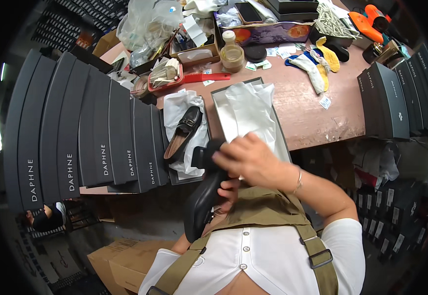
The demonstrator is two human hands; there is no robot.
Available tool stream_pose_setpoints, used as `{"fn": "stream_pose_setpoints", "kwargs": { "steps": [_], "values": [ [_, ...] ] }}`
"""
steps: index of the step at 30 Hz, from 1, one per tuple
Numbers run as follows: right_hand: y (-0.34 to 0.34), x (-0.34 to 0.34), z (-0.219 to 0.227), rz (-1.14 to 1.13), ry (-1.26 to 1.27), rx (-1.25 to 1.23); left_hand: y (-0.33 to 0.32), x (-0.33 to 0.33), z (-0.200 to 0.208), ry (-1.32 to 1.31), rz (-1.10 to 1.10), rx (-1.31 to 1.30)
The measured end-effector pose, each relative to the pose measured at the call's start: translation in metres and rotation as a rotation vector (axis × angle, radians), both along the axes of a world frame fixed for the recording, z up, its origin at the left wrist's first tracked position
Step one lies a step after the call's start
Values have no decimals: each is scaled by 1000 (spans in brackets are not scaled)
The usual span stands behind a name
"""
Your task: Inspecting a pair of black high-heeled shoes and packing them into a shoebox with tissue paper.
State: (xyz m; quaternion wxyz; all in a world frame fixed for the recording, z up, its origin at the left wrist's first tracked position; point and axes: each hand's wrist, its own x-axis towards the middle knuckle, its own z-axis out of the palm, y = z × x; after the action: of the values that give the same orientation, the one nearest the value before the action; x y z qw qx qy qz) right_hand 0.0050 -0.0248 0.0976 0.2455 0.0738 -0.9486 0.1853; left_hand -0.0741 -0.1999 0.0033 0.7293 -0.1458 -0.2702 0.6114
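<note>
My left hand [229, 192] is wrapped round a black shoe [201, 206], holding it tilted in front of my chest, toe toward me. The shoe's block heel [198, 157] points away from me. Against the heel end presses my right hand [253, 160], its curled fingers blurred by motion. A dark piece [216, 145] shows at those fingertips; I cannot make out what it is. The matching black loafer [188, 125] with a metal trim lies on white paper in an open shoe box [187, 179]. Beside it, a box lid [278, 129] holds crumpled white tissue paper [248, 105].
Dark grey shoe boxes [93, 123] stand in a row at left, more [383, 98] at right. Across the table's back are a red-handled brush [206, 77], a glue bottle [232, 51], gloves [317, 66], a purple carton [273, 33] and an orange tool [366, 27].
</note>
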Motion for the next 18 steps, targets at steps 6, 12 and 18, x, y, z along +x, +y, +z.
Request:
{"fn": "stream_pose_setpoints", "kwargs": {
  "steps": [6, 12, 18],
  "values": [
    [28, 7, 3, -250, 232, -225, 12, -1, 16, 45, 121, -83],
    [9, 20, -19, -150, -253, -102, 4, -12, 0, 73, 204, -183],
    [40, 44, 3, -512, 27, -720, 71, -81, 18, 1419, 596, -770]
  ]
}}
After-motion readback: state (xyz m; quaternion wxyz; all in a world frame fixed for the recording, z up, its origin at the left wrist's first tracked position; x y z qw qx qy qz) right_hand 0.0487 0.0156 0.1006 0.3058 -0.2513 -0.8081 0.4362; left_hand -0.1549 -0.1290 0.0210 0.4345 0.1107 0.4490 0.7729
